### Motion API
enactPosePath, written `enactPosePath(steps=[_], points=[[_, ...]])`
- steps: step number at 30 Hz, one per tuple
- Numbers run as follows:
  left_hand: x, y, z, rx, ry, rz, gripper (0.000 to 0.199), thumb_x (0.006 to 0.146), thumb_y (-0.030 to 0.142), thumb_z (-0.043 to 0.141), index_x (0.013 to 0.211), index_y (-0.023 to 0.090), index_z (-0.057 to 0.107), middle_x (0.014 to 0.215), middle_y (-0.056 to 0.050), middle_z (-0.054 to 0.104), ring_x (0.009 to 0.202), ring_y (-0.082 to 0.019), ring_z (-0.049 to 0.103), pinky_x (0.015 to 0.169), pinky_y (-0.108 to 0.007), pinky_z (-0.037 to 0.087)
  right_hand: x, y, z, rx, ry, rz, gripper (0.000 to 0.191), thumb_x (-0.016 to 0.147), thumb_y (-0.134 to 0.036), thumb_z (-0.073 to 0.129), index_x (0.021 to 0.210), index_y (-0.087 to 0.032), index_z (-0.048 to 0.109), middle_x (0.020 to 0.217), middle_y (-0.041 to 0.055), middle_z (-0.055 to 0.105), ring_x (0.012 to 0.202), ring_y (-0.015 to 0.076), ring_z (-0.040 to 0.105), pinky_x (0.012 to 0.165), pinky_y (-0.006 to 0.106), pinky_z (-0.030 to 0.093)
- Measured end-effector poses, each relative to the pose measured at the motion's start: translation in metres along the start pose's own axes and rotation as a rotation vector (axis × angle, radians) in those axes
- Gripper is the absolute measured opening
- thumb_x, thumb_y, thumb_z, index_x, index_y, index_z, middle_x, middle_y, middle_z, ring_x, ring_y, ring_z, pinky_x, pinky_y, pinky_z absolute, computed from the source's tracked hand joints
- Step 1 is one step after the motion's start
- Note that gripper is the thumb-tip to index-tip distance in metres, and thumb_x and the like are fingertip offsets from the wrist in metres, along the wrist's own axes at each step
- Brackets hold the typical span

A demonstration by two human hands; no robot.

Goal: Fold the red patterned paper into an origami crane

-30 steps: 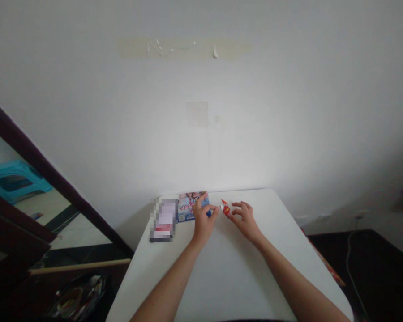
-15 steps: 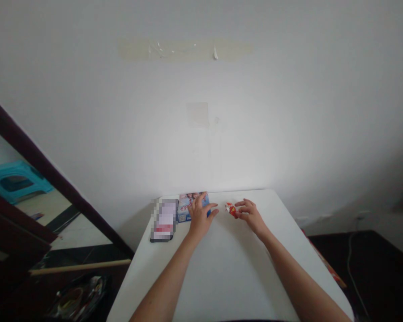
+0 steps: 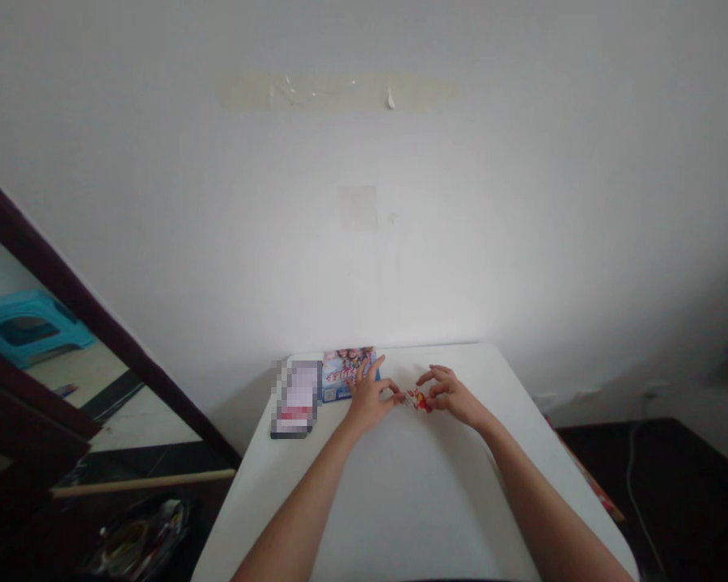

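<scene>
A small wrapped candy (image 3: 422,401), red and yellow with a crinkled whitish end, is held between my two hands just over the white table. The thumb and forefinger of my left hand (image 3: 371,398) are closed on its left, whitish end, the other fingers fanned out. At the red end, my right hand (image 3: 454,396) pinches it between thumb and fingertips. Behind my left hand lies a blue and pink printed box or booklet (image 3: 338,377), partly covered by the fingers.
A phone (image 3: 297,400), its screen blurred out, lies left of the box on the white table (image 3: 412,485). The table's far edge meets a pale wall (image 3: 485,202). On the left stand a dark-framed mirror (image 3: 85,307) and a bin with a black bag (image 3: 139,541).
My left hand has moved right and its thumb and forefinger have closed on the candy's end. The candy, in my right hand, has come slightly nearer to me.
</scene>
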State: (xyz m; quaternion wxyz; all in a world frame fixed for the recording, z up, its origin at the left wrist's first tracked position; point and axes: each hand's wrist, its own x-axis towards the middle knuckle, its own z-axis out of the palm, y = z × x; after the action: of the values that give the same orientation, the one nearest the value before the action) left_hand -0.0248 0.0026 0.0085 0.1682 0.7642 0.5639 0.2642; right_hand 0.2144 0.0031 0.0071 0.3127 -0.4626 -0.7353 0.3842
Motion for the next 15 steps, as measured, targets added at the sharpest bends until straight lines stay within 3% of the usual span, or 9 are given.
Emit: enactPosePath(steps=[5,15], points=[[0.0034,0.0005,-0.0020,-0.049,0.017,0.026,0.012,0.082,0.032,0.075,0.075,0.022,0.078,0.157,-0.006,0.045,0.151,-0.038,0.023,0.121,-0.063,0.015,-0.0007,0.0036,0.0027,0.003,0.072,0.002,0.015,0.073,-0.040,0.074,0.070,-0.026,0.078,0.129,0.0054,0.064,0.144,0.0331,0.030,0.121,0.052,0.019],[0.0031,-0.0003,0.0063,-0.166,-0.023,0.043,0.013,0.081,0.032,0.075,0.072,0.023,0.078,0.159,-0.002,0.043,0.152,-0.040,0.019,0.121,-0.066,0.010,-0.0002,0.0003,0.0061,0.039,0.089,-0.007,0.024,0.074,-0.048,0.076,0.070,-0.025,0.078,0.124,0.0084,0.068,0.138,0.0334,0.039,0.119,0.053,0.021]])
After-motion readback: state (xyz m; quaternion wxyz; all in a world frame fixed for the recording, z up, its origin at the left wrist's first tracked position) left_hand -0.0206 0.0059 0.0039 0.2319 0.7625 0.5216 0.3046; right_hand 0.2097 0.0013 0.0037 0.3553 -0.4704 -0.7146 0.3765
